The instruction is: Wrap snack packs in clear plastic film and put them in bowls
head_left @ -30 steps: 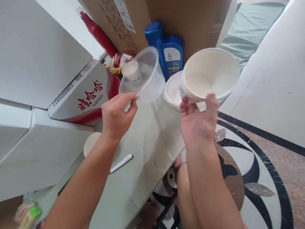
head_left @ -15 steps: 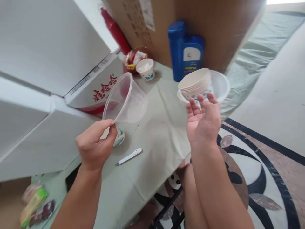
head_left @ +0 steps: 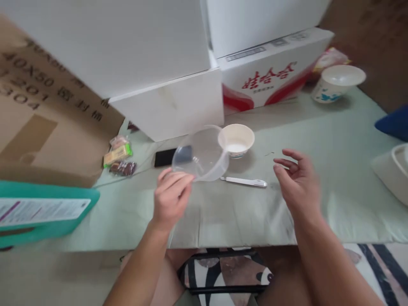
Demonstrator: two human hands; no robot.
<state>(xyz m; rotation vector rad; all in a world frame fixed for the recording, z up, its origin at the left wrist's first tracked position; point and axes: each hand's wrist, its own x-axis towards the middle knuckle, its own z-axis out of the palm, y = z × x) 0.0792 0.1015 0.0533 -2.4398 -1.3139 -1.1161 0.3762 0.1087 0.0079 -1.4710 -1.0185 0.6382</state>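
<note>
My left hand [head_left: 172,197] pinches the rim of a clear plastic bowl [head_left: 204,155], which is tilted and held above the table. Behind its right side stands a white paper bowl [head_left: 239,138], upright and partly covered by the clear one. To the right, my right hand [head_left: 296,182] hovers over the table with fingers apart and nothing in it. Between the hands lies a slim white pen-shaped tool [head_left: 245,182]. A black phone-like slab [head_left: 163,157] is partly hidden behind the clear bowl.
White cartons [head_left: 178,106] line the back of the cloth-covered table [head_left: 236,216]. Wrapped snacks [head_left: 119,157] and a teal container [head_left: 47,212] are at left. Far right are a patterned paper bowl [head_left: 334,85], white bowls [head_left: 393,170] and a blue bottle [head_left: 393,123], cut off.
My view has swung left. The right hand has come away from the stacked paper bowls at the right and is now over the table. The clear bowl stays in my left hand.
</note>
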